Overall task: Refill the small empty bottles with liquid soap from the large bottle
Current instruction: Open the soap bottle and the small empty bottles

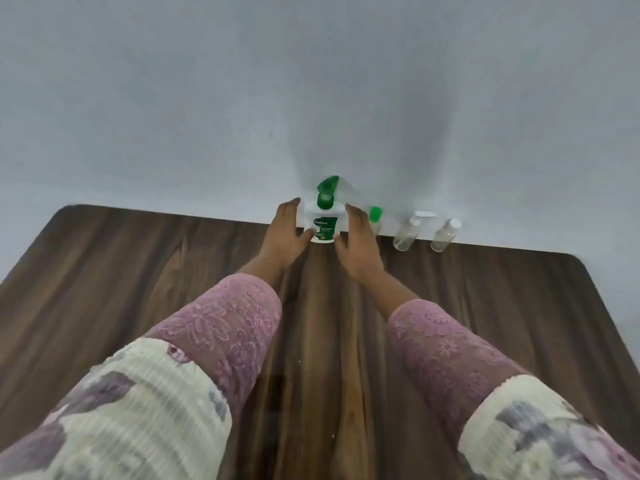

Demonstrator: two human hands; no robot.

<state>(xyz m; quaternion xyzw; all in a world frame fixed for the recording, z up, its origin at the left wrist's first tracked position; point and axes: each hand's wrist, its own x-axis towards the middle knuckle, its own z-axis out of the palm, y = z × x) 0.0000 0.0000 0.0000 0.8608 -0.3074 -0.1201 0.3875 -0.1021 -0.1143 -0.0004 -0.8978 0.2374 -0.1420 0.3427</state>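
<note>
The large white soap bottle, with a green label and a green pump, stands at the table's far edge against the wall. My left hand holds its left side, thumb on the front and fingers along the side. On the other side, my right hand holds it the same way. A small bottle with a green cap stands just right of it, partly hidden by my right hand. Further right stand a clear small bottle with a white pump and a clear small bottle with a white cap.
The dark wooden table has rounded far corners and meets a pale grey wall along its far edge. My forearms in pink lace sleeves cross the middle of the table.
</note>
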